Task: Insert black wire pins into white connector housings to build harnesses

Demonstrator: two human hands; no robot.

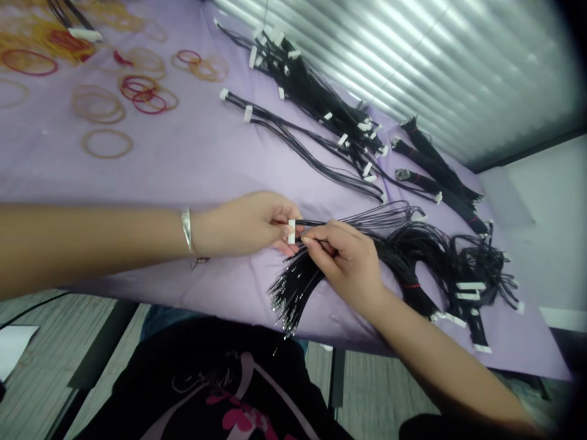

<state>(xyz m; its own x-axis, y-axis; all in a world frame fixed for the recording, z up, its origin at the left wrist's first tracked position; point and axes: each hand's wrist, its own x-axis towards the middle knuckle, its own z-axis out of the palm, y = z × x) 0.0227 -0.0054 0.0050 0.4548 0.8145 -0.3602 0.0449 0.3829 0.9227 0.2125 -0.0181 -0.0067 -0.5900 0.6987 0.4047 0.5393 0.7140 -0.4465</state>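
My left hand (pixel 261 223) grips a white connector (pixel 291 231) between thumb and fingers. Black wires run from this connector to the right. Close beside it, my right hand (pixel 346 260) pinches a thin black wire near the connector's edge; whether the wire's tip is inside the housing is too small to tell. Beneath my right hand lies a bundle of loose black wires (pixel 296 284), its bare metal-tipped ends fanned toward the table's front edge. The bundle continues rightward past my hand, with a red band (pixel 411 286) around part of it.
A purple cloth (pixel 174 171) covers the table. Yellow and red rubber bands (pixel 142 95) lie at the far left. Black cable harnesses with white connectors (pixel 316 91) are heaped at the back. Banded wire bundles (pixel 440 165) and more harnesses (pixel 477 263) lie to the right.
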